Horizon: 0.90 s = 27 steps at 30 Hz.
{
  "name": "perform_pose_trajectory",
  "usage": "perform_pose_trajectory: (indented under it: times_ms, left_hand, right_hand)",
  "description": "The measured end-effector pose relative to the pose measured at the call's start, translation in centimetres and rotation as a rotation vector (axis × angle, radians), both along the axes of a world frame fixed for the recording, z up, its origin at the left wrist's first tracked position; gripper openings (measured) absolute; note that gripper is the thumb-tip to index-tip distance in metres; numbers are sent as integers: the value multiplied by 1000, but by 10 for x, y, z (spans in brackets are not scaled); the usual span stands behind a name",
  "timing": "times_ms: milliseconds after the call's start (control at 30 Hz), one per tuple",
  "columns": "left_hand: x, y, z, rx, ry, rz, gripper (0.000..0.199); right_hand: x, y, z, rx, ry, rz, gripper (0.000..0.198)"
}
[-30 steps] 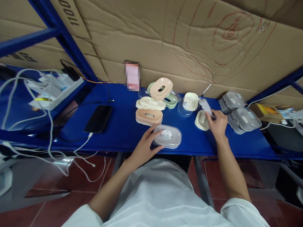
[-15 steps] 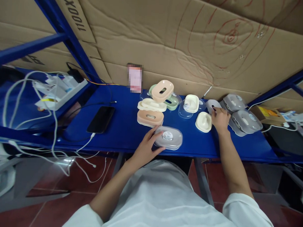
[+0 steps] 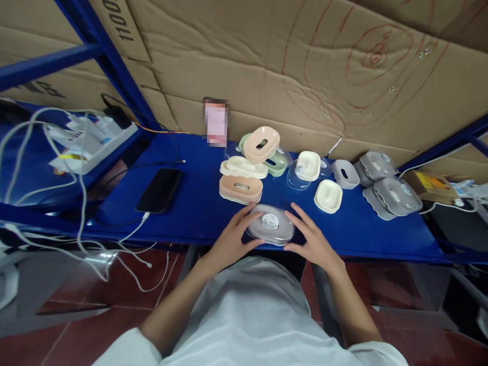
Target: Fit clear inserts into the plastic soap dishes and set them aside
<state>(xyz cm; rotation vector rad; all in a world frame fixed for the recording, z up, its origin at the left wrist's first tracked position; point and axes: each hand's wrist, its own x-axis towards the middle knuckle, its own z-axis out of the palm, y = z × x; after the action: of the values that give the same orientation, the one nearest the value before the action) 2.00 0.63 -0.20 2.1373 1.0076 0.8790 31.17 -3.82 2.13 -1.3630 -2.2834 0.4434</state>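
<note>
A grey oval soap box (image 3: 271, 229) with a clear lid and a round white label lies near the front edge of the blue table. My left hand (image 3: 234, 237) curls round its left end, thumb in front and fingers behind. At the right end, my right hand (image 3: 312, 241) grips it the same way. Behind it is a peach slotted soap box part (image 3: 241, 188). A cream tray (image 3: 328, 196) lies to the right, and a grey slotted piece (image 3: 345, 174) stands farther back.
Several grey lidded boxes (image 3: 398, 195) are stacked at the right. Peach, green and cream pieces (image 3: 261, 144) are piled at the back. A black phone (image 3: 159, 190) on a white cable lies left, near a power strip (image 3: 97, 151). A cardboard wall (image 3: 240, 60) closes the back.
My right hand has let go of the grey slotted piece at the right and come to the soap box's right end. My left hand has stayed at the left end.
</note>
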Motion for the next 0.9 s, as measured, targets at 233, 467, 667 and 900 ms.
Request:
perform_pose_trajectory:
  times_ms: [233,467,667,900]
  left_hand:
    - [1,-1,2,-27,20,-11,70]
    - [0,-3,2,6,-29,-6,64]
    - [3,-4,3,24,30,-5,50]
    - [4,-3,-2,82,69,11,36]
  right_hand:
    - [-9,-8,-5,134,-20,-49,76]
    - [34,-29,25,600,-19,-450,65]
    - [131,-49,-11,565,-124,-1016,87]
    - [141,-29,-42,459,-268,-1039,86]
